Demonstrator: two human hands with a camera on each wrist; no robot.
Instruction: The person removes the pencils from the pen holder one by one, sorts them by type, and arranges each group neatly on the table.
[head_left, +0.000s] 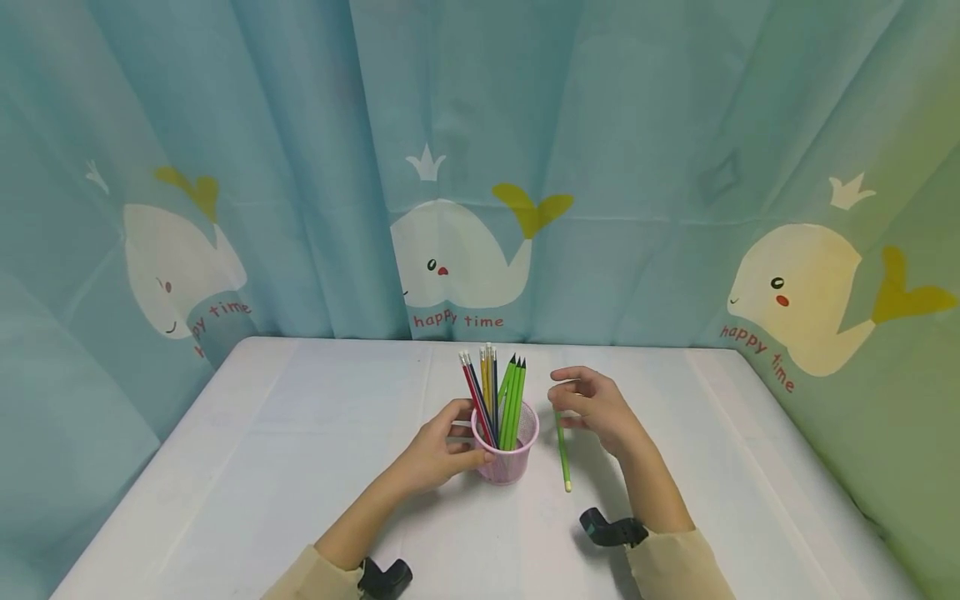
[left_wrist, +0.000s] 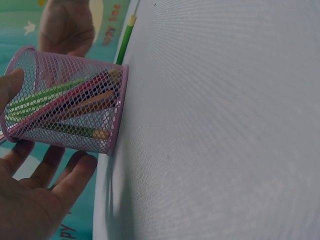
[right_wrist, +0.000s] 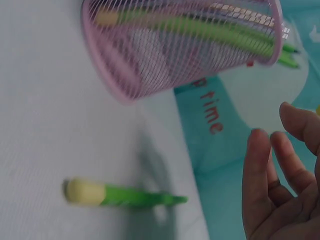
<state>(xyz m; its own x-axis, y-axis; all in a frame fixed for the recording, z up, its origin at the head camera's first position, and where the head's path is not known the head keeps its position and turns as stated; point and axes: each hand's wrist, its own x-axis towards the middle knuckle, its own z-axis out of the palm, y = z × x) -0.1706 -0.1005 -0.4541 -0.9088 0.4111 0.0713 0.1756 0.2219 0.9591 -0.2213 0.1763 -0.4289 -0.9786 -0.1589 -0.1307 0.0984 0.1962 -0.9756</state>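
A pink mesh pencil cup (head_left: 504, 472) stands upright on the table, with several pencils in it. Green pencils (head_left: 513, 410) point tip up on its right side; red, dark and yellow pencils (head_left: 483, 392) lean left, eraser ends up. My left hand (head_left: 438, 450) grips the cup from the left, thumb (left_wrist: 11, 86) near the rim and fingers (left_wrist: 75, 180) along the far side. One loose green pencil (head_left: 564, 457) with a pale end (right_wrist: 85, 191) lies right of the cup. Above its far end hovers my right hand (head_left: 596, 408), fingers apart and holding nothing.
The white-covered table (head_left: 300, 450) reaches back to a blue-green curtain (head_left: 637, 125) printed with whales. Dark wrist devices (head_left: 611, 529) are strapped on both forearms, below beige sleeves (head_left: 678, 567).
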